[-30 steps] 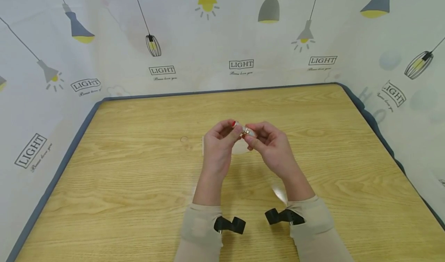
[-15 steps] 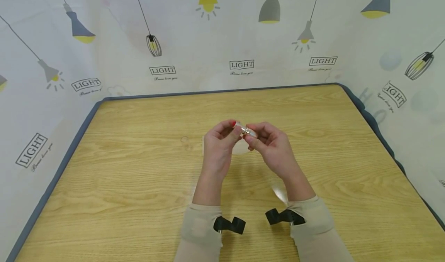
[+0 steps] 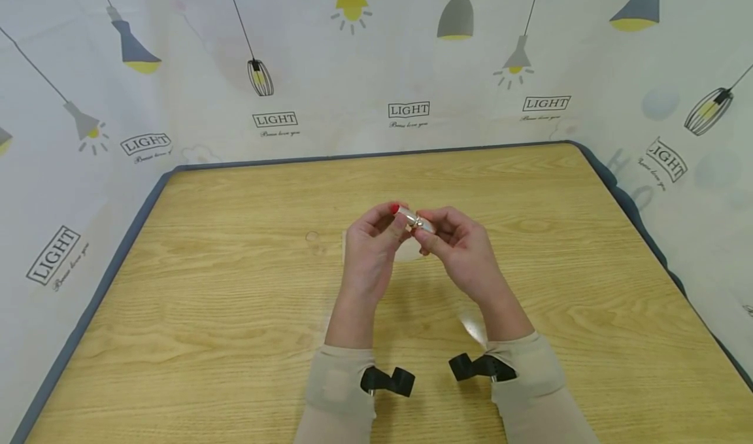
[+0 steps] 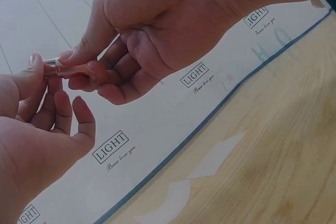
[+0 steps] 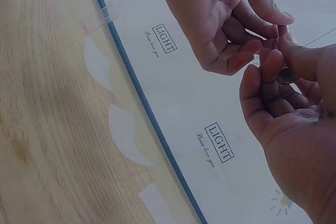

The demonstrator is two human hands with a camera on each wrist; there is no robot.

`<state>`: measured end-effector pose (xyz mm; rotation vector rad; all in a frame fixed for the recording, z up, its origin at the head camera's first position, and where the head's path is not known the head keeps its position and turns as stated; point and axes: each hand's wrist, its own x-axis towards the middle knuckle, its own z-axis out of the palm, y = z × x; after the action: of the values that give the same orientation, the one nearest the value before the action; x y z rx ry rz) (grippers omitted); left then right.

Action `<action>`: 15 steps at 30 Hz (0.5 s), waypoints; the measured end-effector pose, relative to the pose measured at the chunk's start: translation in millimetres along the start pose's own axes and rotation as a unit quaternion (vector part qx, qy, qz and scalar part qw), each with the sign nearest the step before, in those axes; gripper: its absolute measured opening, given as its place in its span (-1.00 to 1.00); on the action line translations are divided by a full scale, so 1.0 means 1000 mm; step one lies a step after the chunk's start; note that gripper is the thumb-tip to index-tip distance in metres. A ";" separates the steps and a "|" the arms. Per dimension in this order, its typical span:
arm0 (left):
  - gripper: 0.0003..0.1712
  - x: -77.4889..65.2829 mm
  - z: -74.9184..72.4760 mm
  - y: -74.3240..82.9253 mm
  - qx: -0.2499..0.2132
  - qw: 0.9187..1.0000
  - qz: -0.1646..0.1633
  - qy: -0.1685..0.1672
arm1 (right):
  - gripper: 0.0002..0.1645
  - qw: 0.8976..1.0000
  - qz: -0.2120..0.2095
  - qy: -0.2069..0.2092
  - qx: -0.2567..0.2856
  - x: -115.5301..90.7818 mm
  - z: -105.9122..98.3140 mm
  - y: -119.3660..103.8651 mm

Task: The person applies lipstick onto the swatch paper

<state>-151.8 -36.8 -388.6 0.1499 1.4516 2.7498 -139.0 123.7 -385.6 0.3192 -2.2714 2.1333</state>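
"Tube (image 3: 415, 220), one, small, cylindrical, white and silvery, with a gold-coloured middle band. Where is it being kept?"

"Over a pale yellow, wood-grained table (image 3: 223, 300), where a bare left hand (image 3: 369, 251) and a bare right hand (image 3: 467, 254) are holding it up between them. It is slanting, its left end sitting farther from the wearer in the head view."

"Left hand, condition?"

"Pinching the left end between thumb and fingers. A bright red spot (image 3: 395, 208) is showing there by the fingertips; whether it is forming part of the tube, I cannot tell."

"Right hand, condition?"

"Pinching the opposite end, thumb and fingers curling round it. A dark, round end face (image 5: 287, 75) is showing beside the thumb in the right wrist view. Both hands are keeping close together; whether their fingers are touching, I cannot tell."

"Attire and fittings?"

"Beige left sleeve (image 3: 338, 398) and beige right sleeve (image 3: 538, 392), each carrying a black angular wrist mount (image 3: 388, 382)."

"Surroundings?"

"White printed backdrop (image 3: 329, 71), displaying hanging lamps and the boxed word LIGHT; blue border strip (image 3: 376, 155), running along its foot. Pale flat shapes (image 5: 126, 139) are showing on the table; whether they are paper or glare, I cannot tell. Faint ring-shaped mark (image 3: 312, 236), lying left of the hands."
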 end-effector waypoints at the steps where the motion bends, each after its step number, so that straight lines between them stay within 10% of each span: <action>1: -0.85 0.000 0.000 0.000 0.001 1.000 -0.002 -0.001 | -0.71 1.000 0.000 0.000 0.000 0.000 0.000 0.000; 15: -0.81 -0.001 -0.002 0.001 -0.001 0.999 -0.020 -0.025 | -0.71 1.000 -0.006 -0.003 0.008 -0.001 0.000 0.000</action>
<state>-150.8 -39.4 -389.0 0.1864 1.4225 2.6956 -138.5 124.0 -386.0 0.3392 -2.2508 2.1496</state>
